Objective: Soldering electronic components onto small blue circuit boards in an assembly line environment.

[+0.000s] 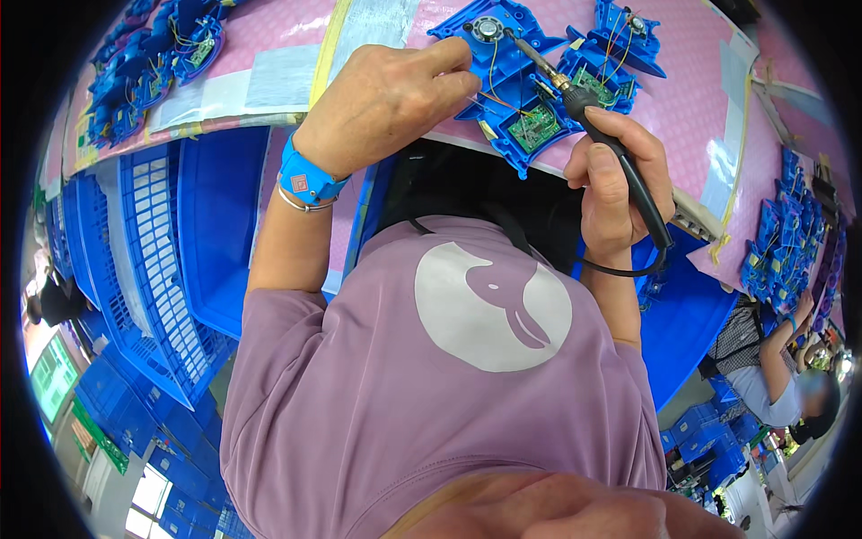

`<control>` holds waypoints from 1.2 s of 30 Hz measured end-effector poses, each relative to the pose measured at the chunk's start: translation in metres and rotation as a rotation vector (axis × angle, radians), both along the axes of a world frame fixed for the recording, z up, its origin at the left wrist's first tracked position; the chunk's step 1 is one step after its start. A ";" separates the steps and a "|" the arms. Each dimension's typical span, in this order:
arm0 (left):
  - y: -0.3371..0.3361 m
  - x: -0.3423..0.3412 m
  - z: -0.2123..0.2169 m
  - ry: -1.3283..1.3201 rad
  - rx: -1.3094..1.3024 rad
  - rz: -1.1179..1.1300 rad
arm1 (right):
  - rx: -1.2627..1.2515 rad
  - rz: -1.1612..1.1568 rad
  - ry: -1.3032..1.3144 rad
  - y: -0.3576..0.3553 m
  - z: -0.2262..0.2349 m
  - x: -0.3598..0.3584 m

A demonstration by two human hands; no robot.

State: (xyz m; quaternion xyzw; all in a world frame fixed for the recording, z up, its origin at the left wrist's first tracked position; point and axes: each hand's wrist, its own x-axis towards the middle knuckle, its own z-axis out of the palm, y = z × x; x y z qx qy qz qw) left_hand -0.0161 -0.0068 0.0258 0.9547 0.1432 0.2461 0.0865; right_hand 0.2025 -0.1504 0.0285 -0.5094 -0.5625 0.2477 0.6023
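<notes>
The blue plastic shell [503, 85] on the pink counter [691, 108], upper centre of frame, looks light, stiff and fragile at its thin wires and green board; best held by its edges. Left hand [386, 103] pinches a wire there; right hand [615, 184] is wrapped around the soldering iron [593, 117]

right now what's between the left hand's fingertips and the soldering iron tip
In the head view, thin wires cross the blue plastic housing between the left hand and the soldering iron; a round speaker sits above.
</notes>
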 end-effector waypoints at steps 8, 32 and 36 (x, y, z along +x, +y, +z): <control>-0.005 0.001 -0.004 -0.117 0.126 0.011 | 0.023 0.013 -0.004 -0.001 -0.001 0.001; 0.003 0.013 -0.020 -0.179 0.261 0.098 | -0.041 0.028 0.027 0.017 -0.006 -0.004; 0.003 0.012 -0.019 -0.197 0.278 0.095 | -0.055 0.031 0.020 0.018 -0.006 -0.004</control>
